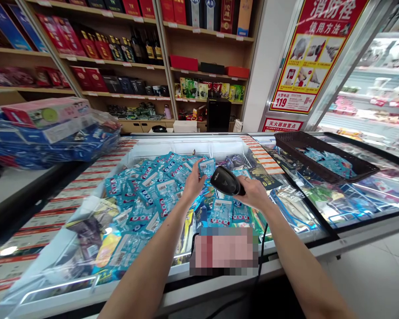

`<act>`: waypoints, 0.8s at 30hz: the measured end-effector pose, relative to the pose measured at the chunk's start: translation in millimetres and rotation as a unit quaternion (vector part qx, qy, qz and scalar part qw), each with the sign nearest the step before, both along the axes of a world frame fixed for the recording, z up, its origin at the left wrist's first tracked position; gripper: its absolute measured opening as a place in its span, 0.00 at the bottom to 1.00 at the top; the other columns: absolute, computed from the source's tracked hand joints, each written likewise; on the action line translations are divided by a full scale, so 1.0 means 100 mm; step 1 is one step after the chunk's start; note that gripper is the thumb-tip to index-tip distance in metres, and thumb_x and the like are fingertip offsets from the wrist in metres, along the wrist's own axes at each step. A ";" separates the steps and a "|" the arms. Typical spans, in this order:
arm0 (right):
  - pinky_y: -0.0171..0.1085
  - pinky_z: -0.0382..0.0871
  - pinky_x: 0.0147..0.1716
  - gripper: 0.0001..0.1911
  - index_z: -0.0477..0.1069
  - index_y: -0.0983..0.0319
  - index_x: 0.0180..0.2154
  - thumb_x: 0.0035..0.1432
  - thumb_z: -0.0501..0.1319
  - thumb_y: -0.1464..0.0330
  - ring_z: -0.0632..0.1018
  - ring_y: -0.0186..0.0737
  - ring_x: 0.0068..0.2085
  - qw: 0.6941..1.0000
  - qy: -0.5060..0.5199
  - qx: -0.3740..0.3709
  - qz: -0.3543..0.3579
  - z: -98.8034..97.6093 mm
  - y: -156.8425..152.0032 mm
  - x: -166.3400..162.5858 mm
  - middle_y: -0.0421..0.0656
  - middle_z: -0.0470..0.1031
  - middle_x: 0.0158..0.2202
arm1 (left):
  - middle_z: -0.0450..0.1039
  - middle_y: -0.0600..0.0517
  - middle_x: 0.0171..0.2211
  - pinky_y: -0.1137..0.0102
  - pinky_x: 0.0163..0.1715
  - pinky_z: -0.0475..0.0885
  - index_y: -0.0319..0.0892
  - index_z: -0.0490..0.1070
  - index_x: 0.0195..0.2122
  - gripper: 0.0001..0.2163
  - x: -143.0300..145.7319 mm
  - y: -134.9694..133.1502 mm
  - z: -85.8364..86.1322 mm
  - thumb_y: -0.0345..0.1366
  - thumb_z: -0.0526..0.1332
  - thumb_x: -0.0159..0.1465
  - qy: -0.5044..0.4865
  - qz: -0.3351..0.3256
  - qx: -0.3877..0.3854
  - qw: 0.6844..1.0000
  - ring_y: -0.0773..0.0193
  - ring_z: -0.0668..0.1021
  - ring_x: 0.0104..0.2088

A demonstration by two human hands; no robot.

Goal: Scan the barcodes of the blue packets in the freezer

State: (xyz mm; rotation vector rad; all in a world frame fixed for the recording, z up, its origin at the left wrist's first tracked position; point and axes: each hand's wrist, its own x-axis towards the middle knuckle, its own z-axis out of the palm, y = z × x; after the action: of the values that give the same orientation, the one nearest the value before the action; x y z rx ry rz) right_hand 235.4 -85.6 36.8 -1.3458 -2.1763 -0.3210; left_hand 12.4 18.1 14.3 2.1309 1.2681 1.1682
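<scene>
My left hand is closed on a small blue packet and holds it up with a white barcode label showing. In my right hand is a black handheld barcode scanner, its head tilted left toward the packet. Both hands are above the glass-topped freezer. Under and around them lie many similar blue packets, heaped on the left, with a few more below the scanner. A pixelated phone-like device rests at the freezer's near edge, and a black cable runs down beside it.
A brown tray with several blue packets stands on the freezer at the right. Plastic-wrapped boxes are stacked at the left. Wooden shelves with bottles and gift boxes line the back. A red and yellow sign hangs on the pillar.
</scene>
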 end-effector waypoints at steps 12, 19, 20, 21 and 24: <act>0.35 0.64 0.31 0.16 0.65 0.63 0.41 0.53 0.58 0.62 0.75 0.42 0.35 0.997 0.025 0.030 -0.063 -0.04 0.01 0.12 0.46 0.74 0.35 | 0.61 0.42 0.56 0.62 0.47 0.66 0.43 0.47 0.63 0.27 -0.06 0.05 0.13 0.36 0.51 0.61 -0.025 0.039 0.053 0.998 0.56 0.71 0.50; 0.35 0.61 0.29 0.17 0.66 0.63 0.40 0.53 0.58 0.58 0.75 0.42 0.33 0.989 0.016 0.030 -0.141 -0.13 0.07 0.16 0.45 0.74 0.34 | 0.70 0.39 0.43 0.59 0.43 0.67 0.37 0.53 0.60 0.24 -0.43 0.09 0.25 0.32 0.47 0.62 0.178 0.205 0.063 0.960 0.50 0.73 0.44; 0.35 0.60 0.29 0.18 0.66 0.63 0.41 0.53 0.58 0.58 0.75 0.42 0.34 0.989 0.009 0.026 -0.144 -0.13 0.08 0.15 0.45 0.74 0.35 | 0.70 0.39 0.44 0.59 0.43 0.66 0.37 0.55 0.59 0.22 -0.45 0.08 0.24 0.32 0.47 0.62 0.209 0.216 0.070 0.951 0.49 0.72 0.45; 0.35 0.60 0.29 0.18 0.66 0.63 0.42 0.53 0.58 0.58 0.75 0.42 0.34 0.989 0.001 0.021 -0.149 -0.11 0.08 0.13 0.45 0.74 0.35 | 0.68 0.38 0.45 0.59 0.44 0.65 0.37 0.57 0.57 0.21 -0.46 0.07 0.24 0.32 0.46 0.62 0.234 0.225 0.078 0.943 0.49 0.71 0.45; 0.35 0.59 0.28 0.17 0.66 0.62 0.41 0.54 0.57 0.57 0.75 0.42 0.34 0.986 -0.018 -0.003 -0.168 -0.04 0.08 0.09 0.45 0.74 0.35 | 0.64 0.38 0.50 0.59 0.44 0.64 0.40 0.62 0.54 0.19 -0.43 0.00 0.25 0.32 0.45 0.63 0.284 0.242 0.105 0.922 0.49 0.69 0.48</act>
State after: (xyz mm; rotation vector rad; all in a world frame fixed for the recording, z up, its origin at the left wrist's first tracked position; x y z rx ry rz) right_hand 244.1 -77.6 33.0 -1.7234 -1.9748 -0.4680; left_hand -30.9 18.0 39.1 2.5052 2.1059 0.9045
